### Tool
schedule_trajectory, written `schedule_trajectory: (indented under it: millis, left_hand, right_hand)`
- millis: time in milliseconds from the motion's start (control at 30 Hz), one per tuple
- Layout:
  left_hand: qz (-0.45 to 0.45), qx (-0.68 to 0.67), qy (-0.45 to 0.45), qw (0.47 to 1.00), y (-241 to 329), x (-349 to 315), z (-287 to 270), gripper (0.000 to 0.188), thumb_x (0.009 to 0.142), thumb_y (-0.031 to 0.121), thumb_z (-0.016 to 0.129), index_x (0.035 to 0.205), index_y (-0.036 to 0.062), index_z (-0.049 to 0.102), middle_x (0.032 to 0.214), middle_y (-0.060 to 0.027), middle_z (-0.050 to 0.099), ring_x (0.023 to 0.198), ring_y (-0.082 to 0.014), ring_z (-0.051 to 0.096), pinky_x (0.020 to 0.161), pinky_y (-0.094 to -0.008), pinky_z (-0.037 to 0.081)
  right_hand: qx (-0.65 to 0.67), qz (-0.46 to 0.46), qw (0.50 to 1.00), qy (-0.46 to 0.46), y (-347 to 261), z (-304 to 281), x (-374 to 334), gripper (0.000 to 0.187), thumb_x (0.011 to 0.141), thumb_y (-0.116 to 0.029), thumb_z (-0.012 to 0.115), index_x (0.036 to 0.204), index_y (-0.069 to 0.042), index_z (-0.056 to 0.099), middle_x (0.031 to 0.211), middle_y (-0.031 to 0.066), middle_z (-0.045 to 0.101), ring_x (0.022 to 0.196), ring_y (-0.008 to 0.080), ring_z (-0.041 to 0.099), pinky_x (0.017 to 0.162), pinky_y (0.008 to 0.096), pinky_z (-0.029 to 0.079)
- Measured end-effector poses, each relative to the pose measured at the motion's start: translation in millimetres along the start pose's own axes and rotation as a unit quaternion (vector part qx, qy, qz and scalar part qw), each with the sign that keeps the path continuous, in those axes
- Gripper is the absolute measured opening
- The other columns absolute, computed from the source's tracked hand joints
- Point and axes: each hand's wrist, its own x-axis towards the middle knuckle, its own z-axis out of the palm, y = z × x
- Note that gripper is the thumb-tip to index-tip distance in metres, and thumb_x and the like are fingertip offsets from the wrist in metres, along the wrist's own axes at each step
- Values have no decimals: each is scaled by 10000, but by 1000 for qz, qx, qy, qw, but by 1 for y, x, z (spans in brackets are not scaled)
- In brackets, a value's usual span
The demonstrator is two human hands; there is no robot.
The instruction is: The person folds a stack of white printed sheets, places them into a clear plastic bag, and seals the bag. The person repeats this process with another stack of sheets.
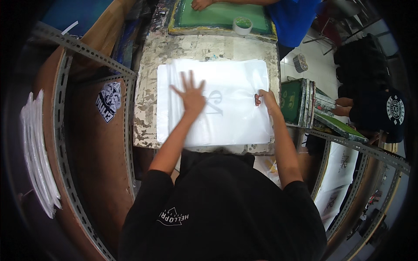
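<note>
A stack of thin white sheets, plastic bags by their sheen (239, 124), lies on the worn worktable (150, 93) in front of me. Dark printed letters show on the top one, partly covered by my forearm. My left hand (190, 95) is spread over the left half of the stack, fingers wide apart, slightly blurred. At the stack's right edge, my right hand (267, 102) has its fingers curled and pinched on the top white plastic bag, which puckers around the grip.
Beyond the stack lies a green printing screen (209, 17) bearing a roll of tape (242, 25), with a co-worker's arm over it. Metal shelving (93, 52) stands close on my left. Framed screens (296, 102) lean at right, near another person's hands (343, 106).
</note>
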Motion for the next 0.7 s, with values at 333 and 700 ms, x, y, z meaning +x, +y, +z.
schedule_trajectory:
  millis: [333,700]
  left_hand:
    - [-297,-393,-37,870,-195,-24,59,933,790,512,766,1418,-127,503,1412,-350,531,1318,-442,556,1049,-479,478]
    - [-240,-545,-68,800,-170,-1,25,804,784,470,803,1298,-116,609,1126,-252,721,996,-342,736,893,-428,596]
  right_hand:
    - [-37,-19,999,2,6,5,6,204,815,-34,516,1010,22,529,695,117,563,499,214,506,498,377,455]
    - [-250,-45,960,113,-5,1,-8,311,852,-217,745,976,62,686,802,126,692,601,229,660,557,370,531]
